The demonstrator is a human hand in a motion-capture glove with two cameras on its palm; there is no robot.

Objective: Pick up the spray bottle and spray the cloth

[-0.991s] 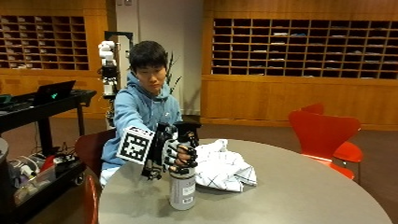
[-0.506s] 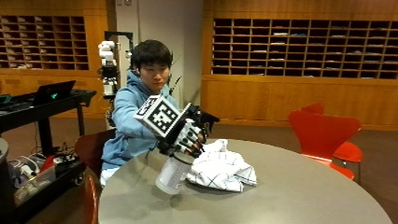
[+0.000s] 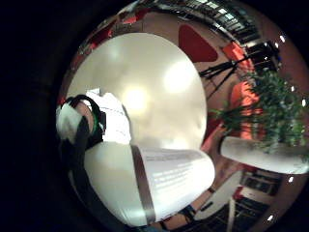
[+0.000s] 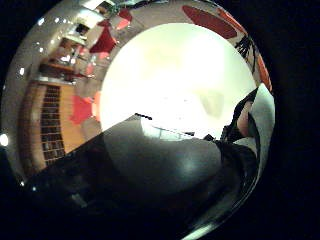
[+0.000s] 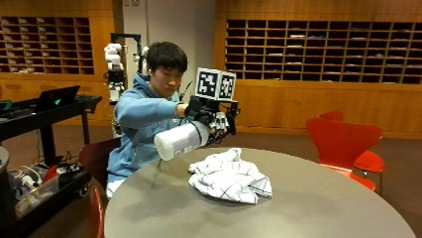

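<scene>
Wooden pigeonhole shelves (image 5: 330, 49) line the wall behind you, and you sit at a round grey desk (image 5: 316, 208) with a red chair (image 5: 342, 141) on its far side and a dark cart carrying a laptop (image 5: 56, 98) off to the side. Your gloved right hand (image 5: 210, 118) is raised above the desk edge, its fingers curled round the neck end of the white spray bottle (image 5: 181, 140), so the hand is holding the bottle and nothing else. You have the bottle clear of the desk and tipped well over, its flat base pointing down and away from the hand, its body slanting up toward your fingers. The nozzle end is hidden behind the glove in the outside view, so you cannot tell from there which way it points. Below and just beside the bottle, the white cloth (image 5: 231, 176) with thin dark check lines lies crumpled in a heap on the desk, apart from the bottle and untouched by your hand. From the little finger side of your palm, the bottle's white body (image 3: 154, 183) with its printed label and a dark band fills much of the picture, close against the palm, with the pale desk top (image 3: 159, 82) spread out beyond it and a potted plant (image 3: 270, 106) standing past the desk. From the thumb side, a dark rounded bulk lies close to the palm over the bright desk (image 4: 190, 75); what it is cannot be made out.
</scene>
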